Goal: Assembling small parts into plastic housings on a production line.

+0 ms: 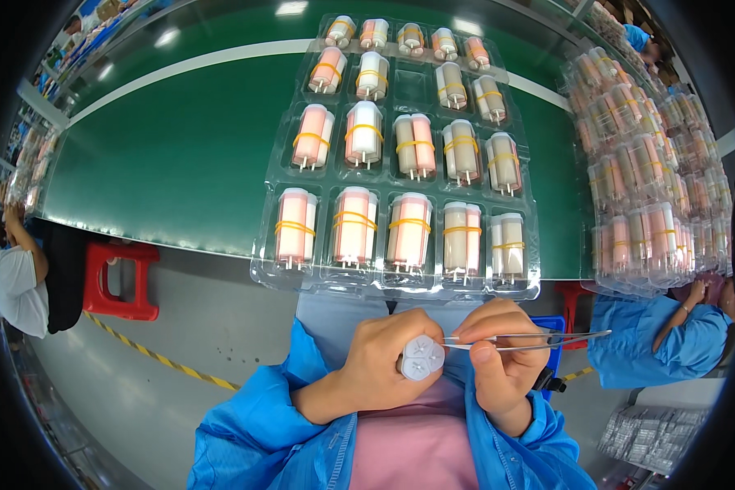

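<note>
My left hand is closed around a bundle of tubes. Its pale, three-lobed end faces up, and the rest is hidden in my fist. My right hand pinches a pair of metal tweezers between thumb and fingers. The tweezers' tips point left and lie close beside the bundle's end; whether they touch it, I cannot tell. Just beyond both hands is a clear plastic tray with rows of pink, white and grey tube bundles, banded in yellow. One compartment in its second row from the back holds no bundle.
The tray lies on a green worktable. Stacked trays of similar bundles stand at the right. A red stool is on the floor at left. One person in blue sits at right, another in white at left.
</note>
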A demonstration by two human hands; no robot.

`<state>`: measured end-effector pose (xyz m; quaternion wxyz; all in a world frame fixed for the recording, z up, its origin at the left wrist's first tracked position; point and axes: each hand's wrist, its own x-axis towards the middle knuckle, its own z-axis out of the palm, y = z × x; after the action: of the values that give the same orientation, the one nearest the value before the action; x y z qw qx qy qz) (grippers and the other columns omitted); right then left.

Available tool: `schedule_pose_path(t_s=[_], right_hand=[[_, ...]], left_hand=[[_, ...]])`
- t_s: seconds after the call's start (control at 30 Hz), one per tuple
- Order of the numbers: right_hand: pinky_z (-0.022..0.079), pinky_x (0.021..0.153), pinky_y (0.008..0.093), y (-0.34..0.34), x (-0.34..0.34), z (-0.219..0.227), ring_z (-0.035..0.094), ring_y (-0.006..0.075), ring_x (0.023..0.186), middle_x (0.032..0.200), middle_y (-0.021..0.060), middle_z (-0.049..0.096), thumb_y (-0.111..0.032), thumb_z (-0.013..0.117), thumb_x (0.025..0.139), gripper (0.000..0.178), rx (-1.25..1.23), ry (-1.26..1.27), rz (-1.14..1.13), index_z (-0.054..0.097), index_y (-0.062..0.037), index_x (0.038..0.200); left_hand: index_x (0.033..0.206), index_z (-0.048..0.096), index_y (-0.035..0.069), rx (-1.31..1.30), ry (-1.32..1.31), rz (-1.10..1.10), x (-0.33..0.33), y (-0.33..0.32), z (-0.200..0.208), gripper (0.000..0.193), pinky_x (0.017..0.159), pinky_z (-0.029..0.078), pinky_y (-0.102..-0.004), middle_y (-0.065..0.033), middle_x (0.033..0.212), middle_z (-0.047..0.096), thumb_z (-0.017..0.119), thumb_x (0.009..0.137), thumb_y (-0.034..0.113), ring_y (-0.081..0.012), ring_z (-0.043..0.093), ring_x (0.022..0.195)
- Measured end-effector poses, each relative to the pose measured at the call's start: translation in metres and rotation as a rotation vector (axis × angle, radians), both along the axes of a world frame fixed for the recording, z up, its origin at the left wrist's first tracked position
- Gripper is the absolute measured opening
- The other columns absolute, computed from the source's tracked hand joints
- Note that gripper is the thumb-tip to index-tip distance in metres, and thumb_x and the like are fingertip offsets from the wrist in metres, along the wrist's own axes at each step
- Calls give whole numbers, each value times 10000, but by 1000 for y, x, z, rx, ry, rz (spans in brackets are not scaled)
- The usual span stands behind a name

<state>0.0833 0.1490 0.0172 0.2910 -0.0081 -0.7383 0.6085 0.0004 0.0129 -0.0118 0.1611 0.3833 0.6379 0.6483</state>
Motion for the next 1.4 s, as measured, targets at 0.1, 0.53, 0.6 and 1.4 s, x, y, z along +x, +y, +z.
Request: schedule_pose_path(t_s=[0.1, 0.53, 0.6, 1.4], right_hand=[[460, 618, 264, 1, 0, 0, 594, 183, 711, 828, 165, 642, 3, 641, 781, 110, 6, -4, 7, 623, 40, 882], [458, 623, 273, 1, 1, -4, 593, 189, 710, 829, 169, 640, -40, 661, 781, 138, 0, 1, 7, 623, 38, 888], [459, 623, 272, 1, 1, -4, 593, 189, 711, 829, 168, 640, -44, 663, 783, 138, -8, 2, 8, 625, 37, 888], [440, 621, 300, 18, -2, -13, 584, 215, 705, 796, 138, 630, -233, 665, 836, 272, -54, 159, -229, 609, 32, 858]], left_hand=[[802, 576, 55, -1, 4, -1, 0, 0, -1, 216, 522, 464, -319, -79, 722, 610, 712, 641, 9, -248, 617, 609], [797, 566, 44, 22, -231, -112, -1, -4, 5, 201, 535, 437, -255, -48, 702, 612, 735, 694, 8, -117, 585, 605], [805, 565, 52, 24, -251, -130, -1, -4, 5, 203, 533, 440, -259, -44, 699, 617, 741, 707, 29, -127, 594, 596], [1231, 436, 13, 30, -1021, -538, -8, -7, 18, 445, 817, 443, -282, -91, 1026, 543, 606, 820, 31, -134, 524, 938]])
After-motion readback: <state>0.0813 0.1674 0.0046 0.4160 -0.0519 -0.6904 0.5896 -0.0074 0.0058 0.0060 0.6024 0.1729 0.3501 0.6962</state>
